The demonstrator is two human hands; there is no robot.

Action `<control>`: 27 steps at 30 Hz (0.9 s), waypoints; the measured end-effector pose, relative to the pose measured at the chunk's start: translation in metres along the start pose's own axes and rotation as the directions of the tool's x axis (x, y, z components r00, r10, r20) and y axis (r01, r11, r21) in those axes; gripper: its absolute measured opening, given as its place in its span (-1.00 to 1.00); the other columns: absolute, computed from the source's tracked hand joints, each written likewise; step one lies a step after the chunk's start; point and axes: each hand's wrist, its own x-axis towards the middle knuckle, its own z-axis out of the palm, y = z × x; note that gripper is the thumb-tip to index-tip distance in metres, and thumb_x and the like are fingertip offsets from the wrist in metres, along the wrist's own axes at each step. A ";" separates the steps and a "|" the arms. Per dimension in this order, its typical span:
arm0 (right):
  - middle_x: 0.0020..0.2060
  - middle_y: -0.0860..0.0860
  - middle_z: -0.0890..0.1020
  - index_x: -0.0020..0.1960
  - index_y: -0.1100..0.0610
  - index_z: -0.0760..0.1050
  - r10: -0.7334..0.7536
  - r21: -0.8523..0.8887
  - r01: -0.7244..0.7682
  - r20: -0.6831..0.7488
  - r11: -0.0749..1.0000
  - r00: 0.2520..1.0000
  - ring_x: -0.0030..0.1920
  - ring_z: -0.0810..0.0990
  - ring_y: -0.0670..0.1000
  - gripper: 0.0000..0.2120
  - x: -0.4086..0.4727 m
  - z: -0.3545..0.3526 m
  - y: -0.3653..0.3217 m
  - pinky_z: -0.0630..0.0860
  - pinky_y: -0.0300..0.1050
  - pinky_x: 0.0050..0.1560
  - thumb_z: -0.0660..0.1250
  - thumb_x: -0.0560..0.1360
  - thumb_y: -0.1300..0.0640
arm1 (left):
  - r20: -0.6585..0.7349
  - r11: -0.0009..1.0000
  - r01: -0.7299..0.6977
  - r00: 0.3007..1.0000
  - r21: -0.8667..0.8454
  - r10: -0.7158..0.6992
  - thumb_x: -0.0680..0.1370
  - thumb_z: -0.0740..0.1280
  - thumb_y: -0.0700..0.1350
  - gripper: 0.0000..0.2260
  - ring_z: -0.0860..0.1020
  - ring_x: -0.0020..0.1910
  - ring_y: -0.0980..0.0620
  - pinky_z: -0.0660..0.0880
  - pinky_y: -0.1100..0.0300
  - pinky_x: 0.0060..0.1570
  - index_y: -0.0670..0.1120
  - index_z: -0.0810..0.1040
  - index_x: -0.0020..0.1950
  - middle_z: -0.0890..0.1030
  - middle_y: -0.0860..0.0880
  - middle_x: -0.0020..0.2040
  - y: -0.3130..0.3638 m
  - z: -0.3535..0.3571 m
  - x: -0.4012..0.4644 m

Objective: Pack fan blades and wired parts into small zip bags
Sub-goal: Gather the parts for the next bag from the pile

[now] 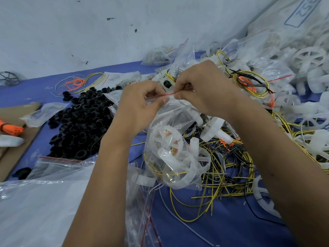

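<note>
A small clear zip bag (170,157) hangs between my hands above the blue table. Inside it sit a white fan blade and a yellow wired part. Its red zip strip (170,94) runs along the top. My left hand (140,104) pinches the strip's left end. My right hand (199,86) pinches its right end between thumb and fingers. Loose white fan blades (309,59) pile up at the right, and yellow and black wired parts (229,168) tangle under my right forearm.
A heap of black plastic rings (80,122) lies at left centre. Empty zip bags (58,162) and a large clear plastic sheet (41,202) cover the near left. Cardboard (17,139) sits at the far left, filled bags (156,57) by the wall, a white sack (284,18) at top right.
</note>
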 end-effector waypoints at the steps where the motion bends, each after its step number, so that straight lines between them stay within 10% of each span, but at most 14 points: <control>1: -0.14 0.03 0.72 0.01 0.11 0.73 0.009 0.000 -0.009 -0.008 1.000 1.000 -0.08 0.64 0.03 -0.88 0.000 0.000 0.001 0.54 -0.02 0.06 0.46 0.54 0.10 | -0.007 1.000 0.010 1.000 -0.010 -0.011 0.50 0.50 -0.25 -0.94 0.55 -0.23 0.30 0.44 0.40 -0.12 -0.11 0.67 -0.14 0.64 0.13 -0.24 -0.002 -0.002 0.000; 9: -0.28 -0.05 0.67 -0.03 0.08 0.74 0.039 0.036 -0.040 0.024 0.999 0.999 -0.22 0.61 -0.07 -0.93 -0.001 0.000 0.006 0.39 -0.48 -0.19 0.50 0.51 0.12 | -0.006 0.993 0.063 0.998 -0.099 -0.064 0.49 0.51 -0.29 -0.86 0.55 -0.26 0.34 0.42 0.47 -0.14 -0.06 0.66 -0.13 0.62 0.17 -0.25 -0.005 0.002 -0.002; 27: -0.39 -0.19 0.63 -0.23 0.00 0.70 0.111 0.026 -0.111 0.033 0.993 0.993 -0.32 0.58 -0.30 -0.88 -0.004 -0.020 0.034 0.38 -0.54 -0.32 0.56 0.45 0.01 | -0.082 0.953 0.172 0.977 -0.251 -0.198 0.49 0.55 -0.18 -0.91 0.55 -0.29 0.01 0.51 0.09 -0.20 -0.03 0.68 -0.14 0.67 -0.12 -0.28 -0.039 -0.020 -0.008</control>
